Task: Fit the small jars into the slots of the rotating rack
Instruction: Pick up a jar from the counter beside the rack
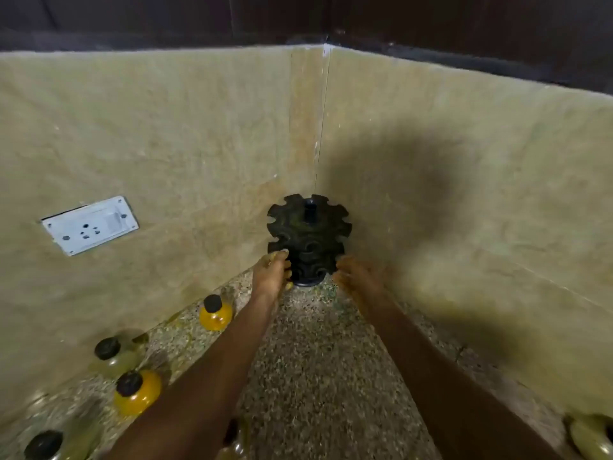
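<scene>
A black rotating rack (pixel 309 237) with notched tiers stands in the far corner of the speckled counter (pixel 318 360); every slot I can see holds nothing. My left hand (pixel 270 273) grips its lower left side and my right hand (pixel 356 277) presses against its lower right side. Small jars with black lids stand along the left wall: a yellow-filled jar (pixel 215 313), a pale jar (pixel 114 355), an orange-filled jar (pixel 137 391) and a pale jar (pixel 54 443) at the bottom left. Another jar (pixel 235 436) is partly hidden under my left forearm.
Beige tiled walls close the corner behind and to both sides of the rack. A white power socket (pixel 90 225) sits on the left wall. A pale rounded object (pixel 593 438) lies at the bottom right edge of the counter.
</scene>
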